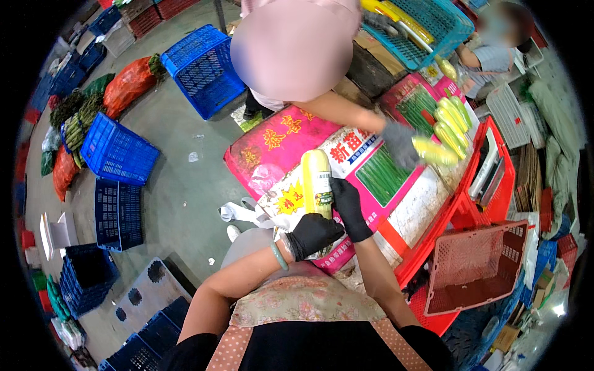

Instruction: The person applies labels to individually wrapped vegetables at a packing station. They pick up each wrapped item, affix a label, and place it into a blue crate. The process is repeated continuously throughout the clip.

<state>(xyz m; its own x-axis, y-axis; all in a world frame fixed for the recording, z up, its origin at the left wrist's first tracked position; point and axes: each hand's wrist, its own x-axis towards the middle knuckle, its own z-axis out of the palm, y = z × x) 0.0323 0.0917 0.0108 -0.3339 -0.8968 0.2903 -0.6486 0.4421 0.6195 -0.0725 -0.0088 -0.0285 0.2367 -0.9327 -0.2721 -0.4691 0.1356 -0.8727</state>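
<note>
The left hand (314, 235) seems to hide part of the yellow vegetable (314, 179).

Gap btwn R hand (352, 210) & co-worker's glove (401, 146); glove blocks direct way to squash pile (450, 127).

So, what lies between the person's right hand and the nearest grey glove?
In the head view, only the printed surface bearing a green picture separates the right hand from the grey glove.
</note>
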